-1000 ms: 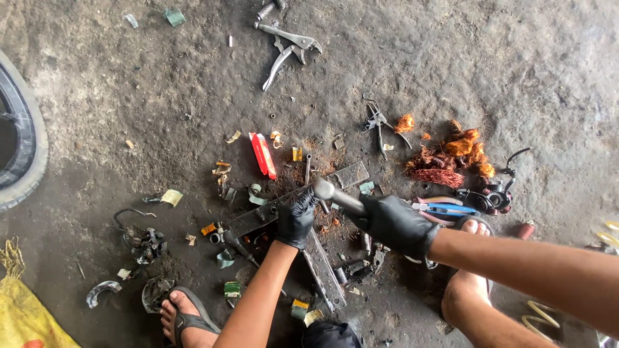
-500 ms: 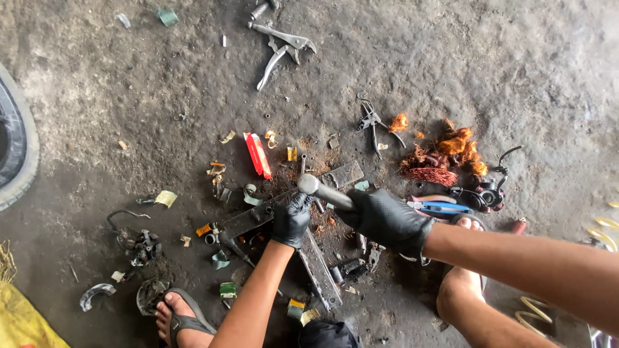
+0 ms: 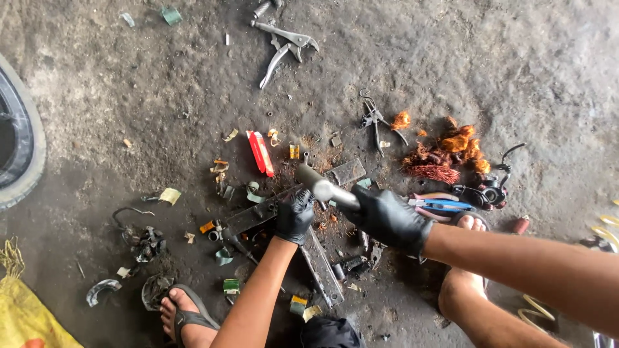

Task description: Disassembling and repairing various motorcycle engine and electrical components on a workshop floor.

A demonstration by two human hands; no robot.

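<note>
Both my hands wear black gloves. My right hand [image 3: 389, 218] grips the handle of a metal hammer [image 3: 317, 183], whose head hovers just above my left hand. My left hand [image 3: 294, 213] is closed around a small part held down on a flat metal bar [image 3: 256, 216] lying on the ground. A second dark bar [image 3: 321, 265] runs toward me from under my left wrist. What the left fingers pinch is hidden by the glove.
Locking pliers [image 3: 284, 42] lie far up the concrete floor, smaller pliers [image 3: 374, 120] near heaps of copper wire [image 3: 455, 153]. A red flat piece [image 3: 260, 153], blue-handled cutters [image 3: 441, 205], a tyre [image 3: 20, 145] at left, a yellow sack [image 3: 26, 316], my sandalled feet [image 3: 184, 312].
The hammer head has swung leftward over the last second, from right of my left hand to above it. My left hand has stayed pressed on the bar.
</note>
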